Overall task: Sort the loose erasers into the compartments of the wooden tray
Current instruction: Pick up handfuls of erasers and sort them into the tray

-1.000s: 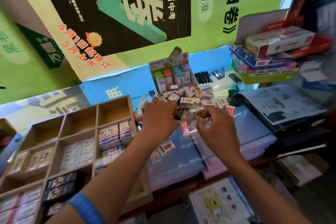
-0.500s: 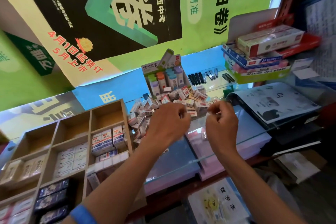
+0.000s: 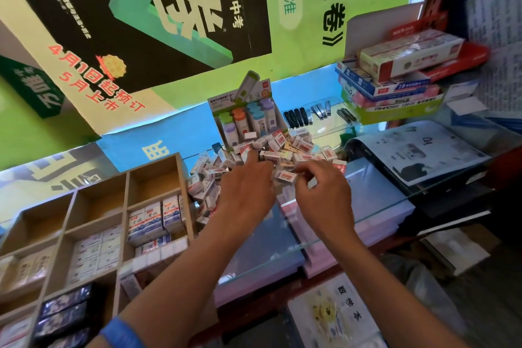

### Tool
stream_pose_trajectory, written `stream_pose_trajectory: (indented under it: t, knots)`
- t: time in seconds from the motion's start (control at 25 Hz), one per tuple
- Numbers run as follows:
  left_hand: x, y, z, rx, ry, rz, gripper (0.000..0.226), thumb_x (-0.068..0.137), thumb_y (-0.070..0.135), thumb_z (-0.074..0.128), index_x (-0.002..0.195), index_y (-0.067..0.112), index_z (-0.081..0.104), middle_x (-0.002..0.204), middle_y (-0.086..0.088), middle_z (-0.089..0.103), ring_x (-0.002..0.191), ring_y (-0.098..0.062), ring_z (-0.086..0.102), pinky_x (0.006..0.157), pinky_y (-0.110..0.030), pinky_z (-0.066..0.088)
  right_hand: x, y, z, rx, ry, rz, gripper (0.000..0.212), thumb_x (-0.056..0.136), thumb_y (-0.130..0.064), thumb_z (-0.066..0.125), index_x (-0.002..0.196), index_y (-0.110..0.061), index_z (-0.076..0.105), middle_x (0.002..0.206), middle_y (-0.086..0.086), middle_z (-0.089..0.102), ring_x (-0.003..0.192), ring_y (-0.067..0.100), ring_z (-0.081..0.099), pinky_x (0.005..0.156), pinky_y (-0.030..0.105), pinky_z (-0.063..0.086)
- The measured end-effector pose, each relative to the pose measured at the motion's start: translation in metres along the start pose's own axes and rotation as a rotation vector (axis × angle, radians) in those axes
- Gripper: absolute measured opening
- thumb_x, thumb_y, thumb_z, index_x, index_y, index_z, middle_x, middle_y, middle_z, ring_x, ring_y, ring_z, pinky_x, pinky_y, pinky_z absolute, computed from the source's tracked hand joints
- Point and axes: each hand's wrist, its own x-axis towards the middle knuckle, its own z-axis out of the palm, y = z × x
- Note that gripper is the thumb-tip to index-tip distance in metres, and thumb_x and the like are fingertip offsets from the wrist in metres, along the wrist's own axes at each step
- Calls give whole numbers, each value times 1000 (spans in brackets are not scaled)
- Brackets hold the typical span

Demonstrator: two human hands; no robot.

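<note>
Head view: the erasers (image 3: 282, 155) lie heaped on the glass tabletop (image 3: 381, 200), just right of the tray (image 3: 124, 206), whose nearer compartments already hold neat rows. The left hand (image 3: 248, 189) reaches into the heap, fingers curled; what it holds, if anything, is hidden. The right hand (image 3: 324, 192) pinches one eraser (image 3: 285, 176) at the heap's near edge. These look light, stiff little blocks in slick sleeves; best taken across the long sides between thumb and forefinger.
</note>
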Motion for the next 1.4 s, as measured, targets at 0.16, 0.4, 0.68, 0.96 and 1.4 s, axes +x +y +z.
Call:
stream_pose_trajectory:
  t: [0.16, 0.4, 0.68, 0.96, 1.4]
  knots:
    - [5, 9, 4, 133, -57, -11, 27, 94, 21, 55, 121, 20, 62, 129, -10, 44, 90, -30, 65, 61, -34, 36, -5, 3, 2, -56, 4, -123, 25, 90, -5, 56, 103, -20, 70, 104, -5, 70, 99, 19, 55, 94, 44, 48]
    - [4, 2, 0, 64, -84, 82, 22, 93, 19, 57, 111, 19, 69, 123, -8, 49, 89, -31, 65, 62, -34, 42, -4, -6, -2, -150, -122, -143, 39, 92, -4, 54, 127, -20, 64, 125, -1, 66, 109, 25, 50, 91, 44, 46]
    - [-3, 0, 2, -59, -6, 181, 27, 94, 18, 55, 120, 23, 58, 120, 1, 64, 107, -25, 63, 81, -36, 48, 3, -7, 3, -332, -240, -91, 36, 101, -29, 39, 133, -22, 52, 134, -1, 55, 113, 23, 50, 92, 42, 46]
    - [-1, -3, 9, -207, -82, 103, 39, 90, 27, 62, 129, 24, 57, 124, 1, 64, 112, -21, 59, 88, -34, 47, 4, -2, 6, -359, -166, 0, 34, 96, -23, 39, 125, -16, 57, 132, 4, 52, 116, 23, 44, 96, 40, 42]
    - [-13, -27, -16, -2105, -292, -882, 31, 91, 23, 49, 107, 1, 64, 66, -5, 50, 51, -11, 45, 34, -13, 26, 3, -5, 1, -280, -127, -10, 20, 98, -31, 51, 110, -16, 57, 113, 1, 48, 98, 13, 39, 87, 36, 46]
